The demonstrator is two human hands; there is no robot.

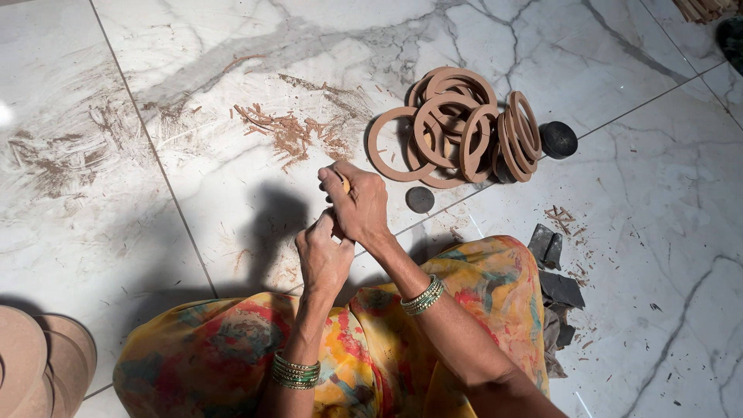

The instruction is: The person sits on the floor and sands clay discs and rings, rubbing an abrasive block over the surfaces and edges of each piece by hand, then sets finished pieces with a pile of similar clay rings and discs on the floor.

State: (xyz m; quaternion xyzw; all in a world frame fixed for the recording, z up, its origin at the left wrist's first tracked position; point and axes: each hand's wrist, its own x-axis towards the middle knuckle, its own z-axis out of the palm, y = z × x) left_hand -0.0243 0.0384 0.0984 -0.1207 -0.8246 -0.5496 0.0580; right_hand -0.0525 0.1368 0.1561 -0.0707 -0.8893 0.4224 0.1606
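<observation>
both hands bunched together over the marble floor (232,116). right hand (358,205) pinches a small yellowish piece (346,184); left hand (323,255) curled under it, its hold hidden. wooden rings (457,128) piled just beyond.

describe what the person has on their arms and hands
Both forearms are bare, with no sleeves or gloves. The left wrist carries a stack of thin green and gold bangles, and the right wrist has a similar stack. No rings are visible on the fingers.

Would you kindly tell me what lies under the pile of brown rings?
The pile of brown rings rests on the white marble floor; anything beneath the overlapping rings is covered.
</observation>
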